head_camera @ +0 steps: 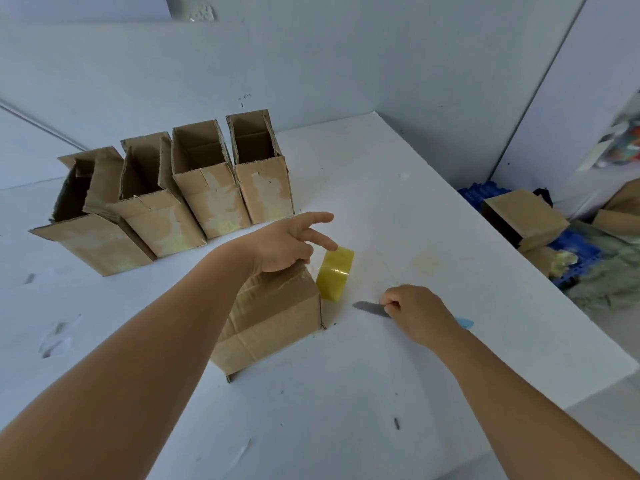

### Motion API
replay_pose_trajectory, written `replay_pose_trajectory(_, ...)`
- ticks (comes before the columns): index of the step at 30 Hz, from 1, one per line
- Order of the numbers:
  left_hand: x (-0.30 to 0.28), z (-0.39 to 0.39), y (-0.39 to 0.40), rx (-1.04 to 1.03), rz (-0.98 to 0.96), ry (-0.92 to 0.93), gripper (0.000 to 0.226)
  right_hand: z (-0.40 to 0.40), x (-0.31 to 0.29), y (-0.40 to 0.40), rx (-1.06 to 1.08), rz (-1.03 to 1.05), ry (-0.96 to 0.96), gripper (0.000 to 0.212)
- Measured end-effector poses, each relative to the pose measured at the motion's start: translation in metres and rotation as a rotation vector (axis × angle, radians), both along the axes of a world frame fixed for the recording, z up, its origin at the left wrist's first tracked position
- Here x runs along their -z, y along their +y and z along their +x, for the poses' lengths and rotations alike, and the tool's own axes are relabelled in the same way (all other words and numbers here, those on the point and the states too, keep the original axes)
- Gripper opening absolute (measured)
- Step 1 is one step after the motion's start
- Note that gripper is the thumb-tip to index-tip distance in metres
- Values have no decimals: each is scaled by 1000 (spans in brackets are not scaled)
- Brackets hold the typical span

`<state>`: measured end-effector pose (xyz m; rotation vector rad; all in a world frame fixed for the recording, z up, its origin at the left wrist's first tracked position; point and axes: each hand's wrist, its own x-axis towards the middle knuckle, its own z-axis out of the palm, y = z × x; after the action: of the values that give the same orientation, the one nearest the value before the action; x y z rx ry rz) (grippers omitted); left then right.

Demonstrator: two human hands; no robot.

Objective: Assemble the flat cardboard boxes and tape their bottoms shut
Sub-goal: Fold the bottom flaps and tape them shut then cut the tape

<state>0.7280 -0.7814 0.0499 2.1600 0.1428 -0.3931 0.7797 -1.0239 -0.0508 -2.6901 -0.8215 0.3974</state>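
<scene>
A person is working at a white table (398,358), with the left hand (284,245) resting on the taped bottom of an upturned cardboard box (273,323), fingers spread loosely and 2 of them reaching out toward a yellow tape roll (335,273). The roll is standing on edge just beside the box's far right corner. The right hand (415,315) is gripping a knife (372,309) with curled fingers, its grey blade pointing left along the tabletop and a blue handle end showing behind the wrist. 4 assembled boxes (166,199) are standing open-topped in a row at the back left. More cardboard is lying on blue crates (568,251) beyond the table's right edge.
</scene>
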Motion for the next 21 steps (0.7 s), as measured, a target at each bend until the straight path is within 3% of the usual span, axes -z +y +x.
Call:
replay_pose_trajectory(5,0,0,-1,1,24,-7,69,-14,-59,-3,72,409,126,28)
replay_pose_trajectory(7,0,1,-1,2,43,-14,71,-20,-79,4,41,456,67,33)
replay_pose_trajectory(15,-2,1,-4,-6,85,-35,74,-35,-113,45,-140,99,-333,35)
replay_pose_trajectory(21,0,2,-7,-2,110,1,76,-37,-116,64,-185,-53,-355,32)
